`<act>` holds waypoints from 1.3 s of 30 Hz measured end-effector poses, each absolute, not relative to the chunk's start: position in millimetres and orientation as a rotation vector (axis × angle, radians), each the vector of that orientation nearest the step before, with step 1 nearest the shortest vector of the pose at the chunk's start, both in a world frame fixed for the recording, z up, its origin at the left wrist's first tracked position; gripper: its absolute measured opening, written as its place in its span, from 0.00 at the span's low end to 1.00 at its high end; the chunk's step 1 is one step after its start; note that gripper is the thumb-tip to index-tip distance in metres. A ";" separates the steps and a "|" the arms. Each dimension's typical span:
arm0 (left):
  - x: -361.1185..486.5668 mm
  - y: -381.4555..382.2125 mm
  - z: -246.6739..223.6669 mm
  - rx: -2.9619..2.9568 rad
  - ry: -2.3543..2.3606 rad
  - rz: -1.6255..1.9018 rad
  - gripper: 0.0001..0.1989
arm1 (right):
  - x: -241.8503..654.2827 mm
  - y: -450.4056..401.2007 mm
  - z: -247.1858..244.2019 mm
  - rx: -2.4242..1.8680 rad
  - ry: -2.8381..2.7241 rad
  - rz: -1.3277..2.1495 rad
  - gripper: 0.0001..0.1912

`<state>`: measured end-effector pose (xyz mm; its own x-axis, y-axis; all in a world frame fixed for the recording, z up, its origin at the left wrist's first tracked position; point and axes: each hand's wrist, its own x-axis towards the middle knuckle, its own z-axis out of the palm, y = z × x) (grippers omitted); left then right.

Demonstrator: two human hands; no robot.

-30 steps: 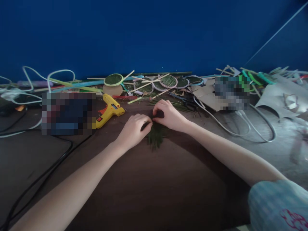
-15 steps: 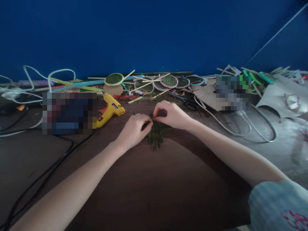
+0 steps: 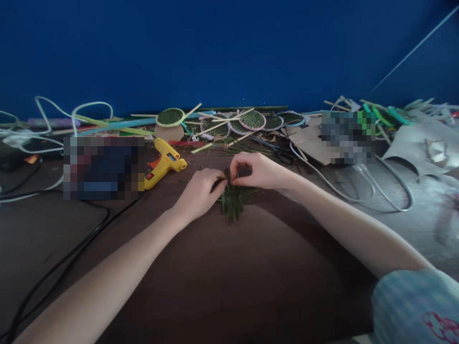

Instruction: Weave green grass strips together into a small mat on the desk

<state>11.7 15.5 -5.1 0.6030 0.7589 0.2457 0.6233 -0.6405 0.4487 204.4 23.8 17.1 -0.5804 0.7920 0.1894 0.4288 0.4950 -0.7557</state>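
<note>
A small bunch of dark green leaf strips [image 3: 232, 203], crossing one another, lies on the brown table in front of me. At its upper left edge, my left hand [image 3: 205, 190] pinches the strips between thumb and fingers. My right hand [image 3: 255, 171] meets it from the other side, thumb and forefinger closed in a ring at the top of the bunch. The fingertips of both hands nearly touch. Exactly which strip each hand holds is too small to make out.
A yellow glue gun [image 3: 164, 163] lies left of my hands, beside a blurred-out object [image 3: 103, 168]. Black cables [image 3: 77, 243] run down the left. Behind are round woven green discs [image 3: 252, 119], thin sticks and scissors [image 3: 285, 155]. Cardboard [image 3: 311, 143] and a grey cable [image 3: 407, 196] lie right.
My right hand has shifted very slightly right and down, its fingertips parting a little from the left ones. My left hand stays nearly in place on the leaf strips.
</note>
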 end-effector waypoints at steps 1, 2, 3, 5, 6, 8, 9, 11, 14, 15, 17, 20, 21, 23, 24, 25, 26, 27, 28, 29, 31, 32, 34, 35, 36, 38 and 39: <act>11.7 15.5 -4.8 2.514 1.124 0.590 0.05 | 204.2 23.6 17.5 -0.997 -2.221 0.927 0.04; 11.6 15.3 -4.5 2.513 1.126 0.578 0.06 | 204.0 23.4 17.8 -0.991 -2.224 0.942 0.05; 11.4 15.2 -4.1 2.513 1.126 0.566 0.06 | 203.9 23.2 18.2 -0.987 -2.223 0.955 0.05; 11.0 14.8 -3.4 2.511 1.118 0.551 0.06 | 204.0 23.1 18.6 -0.981 -2.218 0.977 0.05; 10.7 14.7 -3.1 2.512 1.110 0.547 0.06 | 204.1 23.1 18.8 -0.979 -2.214 0.988 0.06; 10.4 14.4 -2.7 2.512 1.094 0.544 0.06 | 204.6 23.1 18.9 -0.976 -2.205 1.013 0.06; 10.4 14.3 -2.6 2.511 1.089 0.543 0.06 | 204.8 23.1 18.9 -0.974 -2.199 1.031 0.06; 10.5 13.9 -2.3 2.510 1.084 0.540 0.06 | 205.3 23.2 18.6 -0.976 -2.175 1.062 0.08; 11.1 13.4 -2.2 2.512 1.095 0.531 0.07 | 205.8 23.3 18.3 -1.009 -2.121 1.071 0.10; 11.3 13.4 -2.4 2.515 1.097 0.526 0.07 | 206.0 23.2 18.3 -1.024 -2.104 1.073 0.11; 11.5 13.5 -3.0 2.523 1.097 0.516 0.08 | 206.1 22.7 18.7 -1.036 -2.073 1.109 0.10; 11.5 13.9 -4.1 2.538 1.081 0.503 0.09 | 205.9 21.6 20.3 -1.013 -2.037 1.197 0.08; 11.5 14.0 -4.3 2.544 1.076 0.502 0.09 | 205.7 21.3 20.9 -1.005 -2.030 1.219 0.08; 11.3 14.0 -4.3 2.550 1.067 0.497 0.09 | 205.3 21.1 21.6 -1.025 -2.018 1.219 0.07; 11.3 13.9 -4.1 2.550 1.069 0.494 0.10 | 205.1 21.3 21.5 -1.051 -2.011 1.195 0.07; 11.3 13.8 -3.8 2.549 1.071 0.489 0.10 | 205.0 21.8 21.2 -1.080 -1.999 1.165 0.08; 11.3 13.8 -3.6 2.549 1.073 0.486 0.10 | 205.0 22.4 20.5 -1.111 -1.983 1.137 0.08; 11.3 13.8 -3.4 2.550 1.072 0.484 0.10 | 205.1 23.1 19.7 -1.143 -1.966 1.114 0.10; 11.4 13.8 -3.4 2.552 1.069 0.483 0.10 | 205.4 23.9 18.9 -1.177 -1.954 1.100 0.11; 11.4 13.9 -3.4 2.554 1.065 0.484 0.10 | 205.6 24.5 18.2 -1.213 -1.951 1.093 0.12; 11.2 13.9 -3.7 2.559 1.056 0.485 0.10 | 205.9 24.9 17.6 -1.294 -1.988 1.067 0.14; 11.2 13.9 -3.8 2.559 1.054 0.486 0.10 | 205.7 24.7 17.8 -1.337 -2.027 1.043 0.13; 11.0 13.7 -3.7 2.561 1.050 0.486 0.10 | 204.7 23.5 18.7 -1.411 -2.118 0.981 0.11; 10.9 13.7 -3.6 2.562 1.048 0.485 0.10 | 203.9 22.8 19.1 -1.438 -2.160 0.944 0.09; 10.8 13.6 -3.3 2.563 1.047 0.484 0.10 | 203.0 22.2 19.4 -1.457 -2.197 0.908 0.07; 10.7 13.7 -2.8 2.560 1.043 0.486 0.10 | 201.5 21.5 18.9 -1.480 -2.253 0.845 0.04; 10.6 13.7 -2.5 2.554 1.039 0.488 0.11 | 201.0 21.5 18.2 -1.484 -2.272 0.824 0.04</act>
